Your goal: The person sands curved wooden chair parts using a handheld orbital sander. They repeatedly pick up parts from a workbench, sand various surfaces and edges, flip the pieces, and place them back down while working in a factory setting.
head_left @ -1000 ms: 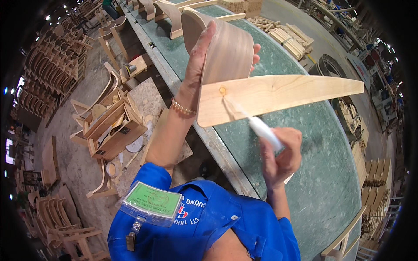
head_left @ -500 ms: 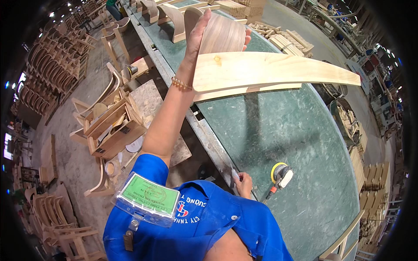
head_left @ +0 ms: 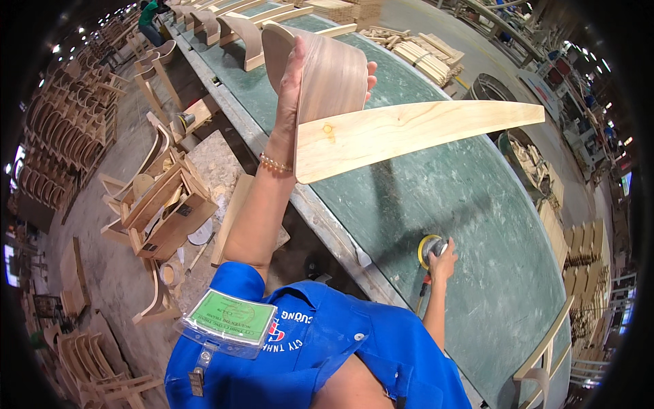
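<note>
My left hand (head_left: 289, 99), raised over the far side of the bench, is closed around a wooden chair frame (head_left: 335, 73). This piece has a curved brown veneer panel, and a pale tapered leg (head_left: 422, 129) reaches from it to the right. My right hand (head_left: 444, 260) grips a round orbital sander (head_left: 429, 251) with a yellow-rimmed pad and a red hose fitting. The sander is on the green bench top (head_left: 470, 307). A small whitish scrap (head_left: 363, 257) lies at the bench's near left edge.
More curved chair frames (head_left: 242, 41) line the bench's far end. A wooden toolbox (head_left: 174, 215) stands left on a low board. Stacked wood strips (head_left: 422, 58) lie beyond the bench. Another frame (head_left: 545, 361) rests at lower right. A person (head_left: 148, 22) works far off.
My right hand has left the bench edge and moved right onto the sander. The chair frame has tilted and shifted slightly left in my left hand.
</note>
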Action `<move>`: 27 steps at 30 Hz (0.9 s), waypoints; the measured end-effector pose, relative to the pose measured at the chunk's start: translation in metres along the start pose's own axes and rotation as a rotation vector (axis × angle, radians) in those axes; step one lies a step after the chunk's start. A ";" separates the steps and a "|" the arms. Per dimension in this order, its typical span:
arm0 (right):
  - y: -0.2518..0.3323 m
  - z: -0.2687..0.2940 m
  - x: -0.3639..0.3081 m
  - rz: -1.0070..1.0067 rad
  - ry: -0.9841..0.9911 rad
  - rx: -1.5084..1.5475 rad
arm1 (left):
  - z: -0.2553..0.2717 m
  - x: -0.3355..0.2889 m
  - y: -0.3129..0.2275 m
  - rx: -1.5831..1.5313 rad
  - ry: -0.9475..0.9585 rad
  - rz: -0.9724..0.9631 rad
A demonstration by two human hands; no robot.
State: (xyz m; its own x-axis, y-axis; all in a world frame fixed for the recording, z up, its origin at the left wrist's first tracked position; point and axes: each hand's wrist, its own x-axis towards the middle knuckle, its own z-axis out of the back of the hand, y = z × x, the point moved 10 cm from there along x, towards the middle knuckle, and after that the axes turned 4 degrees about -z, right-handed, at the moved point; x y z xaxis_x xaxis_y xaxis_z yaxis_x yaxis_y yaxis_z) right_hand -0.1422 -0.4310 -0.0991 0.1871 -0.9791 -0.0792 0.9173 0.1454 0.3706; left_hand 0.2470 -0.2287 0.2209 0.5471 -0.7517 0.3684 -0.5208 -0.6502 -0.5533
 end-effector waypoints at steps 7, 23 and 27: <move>0.057 0.073 -0.031 0.261 0.088 0.884 | 0.001 -0.025 0.023 -0.113 -0.058 0.039; 0.325 0.268 -0.207 1.249 -0.191 0.474 | -0.038 -0.071 0.076 -0.349 -0.097 0.249; 0.325 0.266 -0.205 1.183 -0.185 0.474 | -0.027 -0.069 0.061 -0.159 -0.144 0.090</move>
State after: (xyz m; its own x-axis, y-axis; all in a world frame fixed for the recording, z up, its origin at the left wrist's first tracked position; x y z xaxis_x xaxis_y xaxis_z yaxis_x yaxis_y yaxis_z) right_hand 0.0242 -0.2210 0.2837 0.7107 -0.3005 0.6361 0.0066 0.9070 0.4211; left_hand 0.1592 -0.2194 0.1820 0.5758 -0.7912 0.2062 -0.6620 -0.5992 -0.4502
